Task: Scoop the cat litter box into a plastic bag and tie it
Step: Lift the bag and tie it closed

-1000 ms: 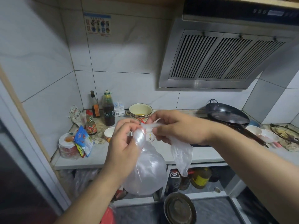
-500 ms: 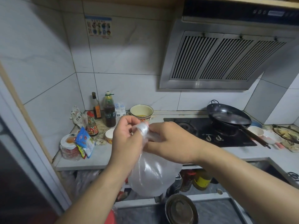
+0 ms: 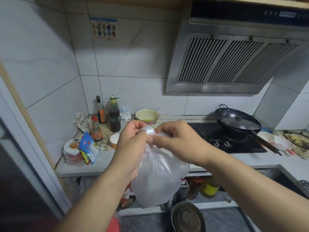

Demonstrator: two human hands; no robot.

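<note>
A translucent plastic bag (image 3: 157,180) hangs in front of me over the counter's front edge, its lower part bulging. Its neck is twisted into a band wound round a finger of my left hand (image 3: 132,143), which grips the neck from the left. My right hand (image 3: 177,139) pinches the same twisted neck from the right, thumb and fingers curled on the plastic. Both hands meet at the top of the bag. The litter box is not in view.
Behind my hands runs a white counter (image 3: 107,164) with bottles, packets, a paper cup and an enamel pot (image 3: 147,115). A black hob carries a lidded wok (image 3: 237,123). A range hood (image 3: 234,61) hangs above. A metal pan (image 3: 187,218) lies on the floor below.
The loose tail of the bag that hung from my right hand has been drawn in and wound round my left finger. Both hands have closed together at the neck.
</note>
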